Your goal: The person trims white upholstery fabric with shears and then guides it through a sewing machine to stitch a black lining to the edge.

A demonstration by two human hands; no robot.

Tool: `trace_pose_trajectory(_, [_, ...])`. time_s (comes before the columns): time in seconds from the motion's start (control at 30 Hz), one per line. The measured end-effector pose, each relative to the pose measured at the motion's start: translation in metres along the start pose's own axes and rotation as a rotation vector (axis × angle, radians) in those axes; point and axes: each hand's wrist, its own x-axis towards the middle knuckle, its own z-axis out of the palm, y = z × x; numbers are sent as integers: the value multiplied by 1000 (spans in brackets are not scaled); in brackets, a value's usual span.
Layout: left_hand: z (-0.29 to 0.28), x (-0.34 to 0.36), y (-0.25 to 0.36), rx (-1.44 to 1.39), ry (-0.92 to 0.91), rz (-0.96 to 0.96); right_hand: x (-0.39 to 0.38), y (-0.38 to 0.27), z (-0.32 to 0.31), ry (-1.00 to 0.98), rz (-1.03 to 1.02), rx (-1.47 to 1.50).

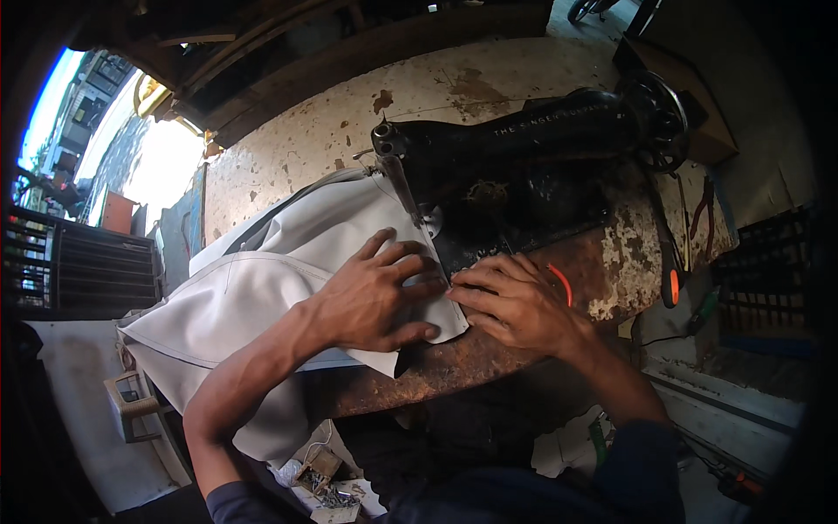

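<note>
A large light-grey sheet of leather-like material (292, 225), with stitched seams, spreads under the head of a black sewing machine (524, 131). Its right edge runs below the needle area (426, 218). My left hand (371, 293) lies on the sheet with its fingers spread, pressing near that edge. At the edge itself, my right hand (515, 306) has its fingers close together and closed on the border of the sheet; its fingertips almost meet those of my left hand. The underside of the right hand's grip is hidden.
The worn, rusty tabletop (628, 271) carries a red curved handle (560, 285) beside my right hand and an orange-and-black handled tool (670, 284) at the right. The machine's handwheel (659, 122) stands far right. Below is a box of small metal parts (319, 472).
</note>
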Motion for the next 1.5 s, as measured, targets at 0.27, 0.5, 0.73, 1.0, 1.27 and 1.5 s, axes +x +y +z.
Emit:
trace_pose_trajectory(0.27, [34,-13,58,-44,96,-308,19,13,6,115,-51,87])
trace_pose_trajectory(0.5, [48,-21,45,-570,367,-431,11,11,12,128,76,248])
trace_pose_trajectory(0.73, [55,-22,44,-564,350,-569,12,-5,18,218,40,269])
trace_pose_trajectory(1.0, [58,-23,42,-533,367,-568,27,-11,27,313,-68,245])
trace_pose_trajectory(1.27, [63,-26,39,-540,384,-597,30,-20,31,355,-40,274])
trace_pose_trajectory(1.5, [59,-20,44,-520,380,-490,20,-9,35,306,-113,236])
